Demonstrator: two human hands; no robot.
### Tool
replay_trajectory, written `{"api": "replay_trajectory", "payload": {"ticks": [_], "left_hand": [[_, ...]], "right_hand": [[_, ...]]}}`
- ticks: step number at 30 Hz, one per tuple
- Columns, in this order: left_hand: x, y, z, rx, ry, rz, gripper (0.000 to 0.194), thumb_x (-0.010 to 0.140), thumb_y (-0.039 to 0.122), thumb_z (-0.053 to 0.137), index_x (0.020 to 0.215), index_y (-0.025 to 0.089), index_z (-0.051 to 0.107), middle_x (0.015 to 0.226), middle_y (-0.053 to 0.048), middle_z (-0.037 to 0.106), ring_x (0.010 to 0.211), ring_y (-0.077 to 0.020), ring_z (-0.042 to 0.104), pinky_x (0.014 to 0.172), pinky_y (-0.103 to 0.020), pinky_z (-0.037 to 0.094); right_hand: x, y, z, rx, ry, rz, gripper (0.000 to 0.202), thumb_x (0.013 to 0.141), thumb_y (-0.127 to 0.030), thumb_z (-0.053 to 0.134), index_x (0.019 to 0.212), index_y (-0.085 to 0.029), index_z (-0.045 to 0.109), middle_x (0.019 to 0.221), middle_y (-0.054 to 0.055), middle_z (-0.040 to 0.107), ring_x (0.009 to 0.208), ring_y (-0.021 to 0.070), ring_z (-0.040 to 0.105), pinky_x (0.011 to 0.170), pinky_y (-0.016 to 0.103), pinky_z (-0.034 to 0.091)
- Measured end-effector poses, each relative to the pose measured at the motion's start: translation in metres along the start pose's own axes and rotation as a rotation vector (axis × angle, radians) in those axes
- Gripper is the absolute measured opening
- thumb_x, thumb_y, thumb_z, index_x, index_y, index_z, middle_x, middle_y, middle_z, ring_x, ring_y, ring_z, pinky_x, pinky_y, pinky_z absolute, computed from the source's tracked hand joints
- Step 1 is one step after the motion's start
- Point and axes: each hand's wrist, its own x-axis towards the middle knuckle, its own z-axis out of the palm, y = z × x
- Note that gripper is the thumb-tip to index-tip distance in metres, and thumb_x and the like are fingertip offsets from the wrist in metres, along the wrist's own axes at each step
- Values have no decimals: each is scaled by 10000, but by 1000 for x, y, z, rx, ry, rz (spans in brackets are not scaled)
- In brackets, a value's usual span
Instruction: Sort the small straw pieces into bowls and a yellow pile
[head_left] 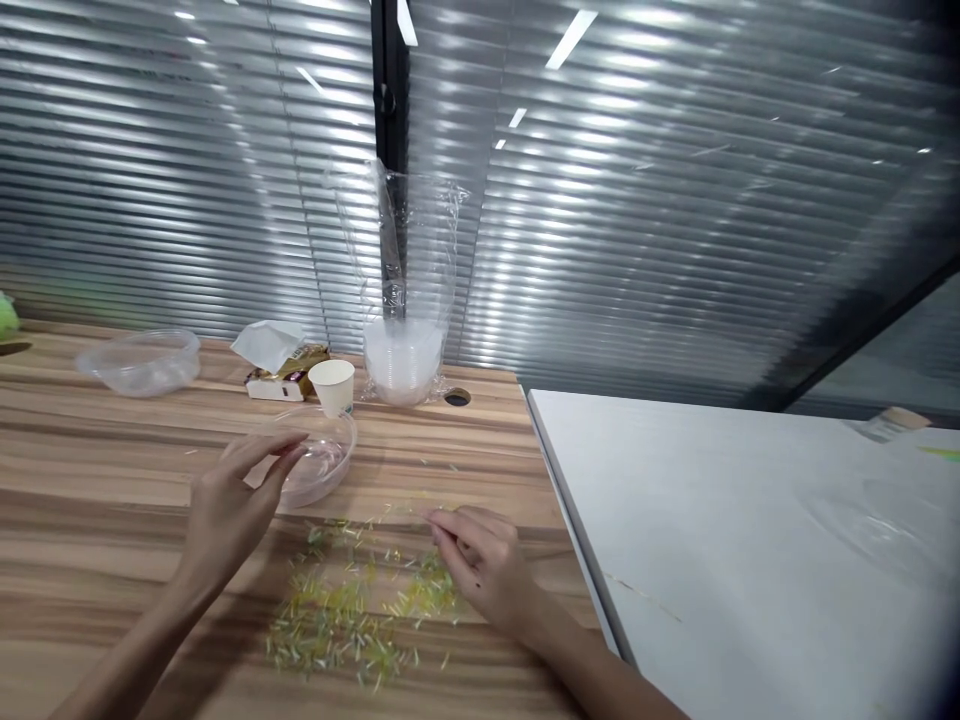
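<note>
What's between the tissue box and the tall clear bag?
In the head view, a white cup stands between the tissue box and the bag.

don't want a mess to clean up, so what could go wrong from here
The loose bits lie spread on bare wood, so the right hand, beside them, could scatter them further. The left hand appears to reach over the bowl and might bump it. The cup, just behind the bowl's rim, could then get knocked over.

Bare left hand (229, 505), bare right hand (486, 562) — slim, uncovered forearms (157, 625)
</note>
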Motion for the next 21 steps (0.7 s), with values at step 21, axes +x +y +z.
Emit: {"api": "replay_trajectory", "payload": {"ticks": [21], "left_hand": [[-6,-8,8,79,-98,307,342,914,305,477,1244,241,540,823,-19,723,810,-225,671,972,-482,409]], "right_hand": [[-4,-12,-2,-27,-43,-93,249,884,-56,465,1049,-177,606,679,22,657,570,147,605,538,255,464]]}}
